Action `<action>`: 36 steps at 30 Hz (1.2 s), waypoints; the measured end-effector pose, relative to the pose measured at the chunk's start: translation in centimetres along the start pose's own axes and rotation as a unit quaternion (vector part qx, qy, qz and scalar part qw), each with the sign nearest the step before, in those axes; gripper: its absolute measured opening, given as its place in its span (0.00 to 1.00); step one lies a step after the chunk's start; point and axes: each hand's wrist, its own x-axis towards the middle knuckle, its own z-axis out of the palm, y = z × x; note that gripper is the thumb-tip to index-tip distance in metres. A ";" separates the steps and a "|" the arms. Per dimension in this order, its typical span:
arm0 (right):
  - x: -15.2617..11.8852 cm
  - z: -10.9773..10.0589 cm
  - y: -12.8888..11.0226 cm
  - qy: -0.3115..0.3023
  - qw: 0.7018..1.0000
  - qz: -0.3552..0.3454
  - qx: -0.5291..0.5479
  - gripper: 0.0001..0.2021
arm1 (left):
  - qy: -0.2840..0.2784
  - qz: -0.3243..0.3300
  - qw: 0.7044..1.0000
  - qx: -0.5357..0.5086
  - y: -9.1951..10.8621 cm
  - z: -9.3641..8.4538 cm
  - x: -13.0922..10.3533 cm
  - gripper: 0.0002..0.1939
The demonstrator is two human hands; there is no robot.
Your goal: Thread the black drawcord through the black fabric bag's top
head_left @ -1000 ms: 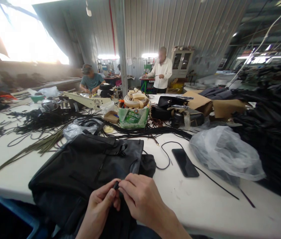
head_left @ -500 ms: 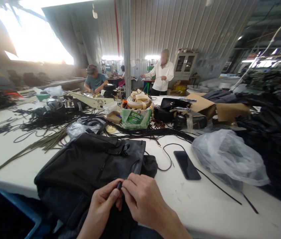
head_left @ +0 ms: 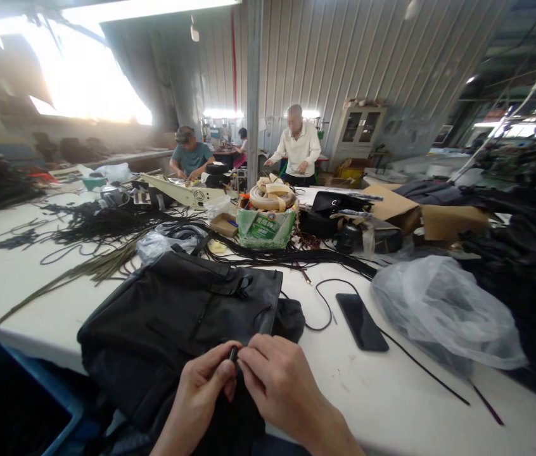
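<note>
A small black cylindrical piece [head_left: 234, 354] is pinched upright between the thumb and fingers of my left hand [head_left: 204, 383]. Close against it from the right, my right hand [head_left: 280, 373] has its fingertips pressed together; what they grip is hidden behind the fingers. Under and beyond both hands lies a black backpack [head_left: 168, 310], on its back over the near table edge, with a strap and buckle on its front. Part of the bag hangs down toward my lap.
A dark phone [head_left: 362, 322] and a black cord [head_left: 424, 364] lie to the right, beside a clear plastic bag [head_left: 448, 310]. Behind stand a green box [head_left: 267, 229] of webbing rolls and bundles of black cords [head_left: 101, 221]. Two co-workers [head_left: 299, 149] [head_left: 192, 158] are across the table.
The whole view has shifted slightly, so things sit a little lower and further right. My hands keep the same pinch. The standing co-worker has leaned down and lowered their arms.
</note>
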 end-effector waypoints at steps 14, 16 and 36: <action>0.2 0.1 0.1 0.008 1.000 -0.025 -0.007 0.10 | 0.002 -0.006 1.000 0.000 -0.5 0.1 0.1 0.29; 0.2 0.1 0.0 0.010 1.000 -0.020 -0.010 0.10 | 0.002 -0.010 1.000 -0.001 -0.6 0.1 0.0 0.29; -0.1 0.8 0.4 -0.047 0.997 -0.018 -0.055 0.10 | 0.009 0.040 0.997 0.068 -0.5 -0.1 -0.1 0.25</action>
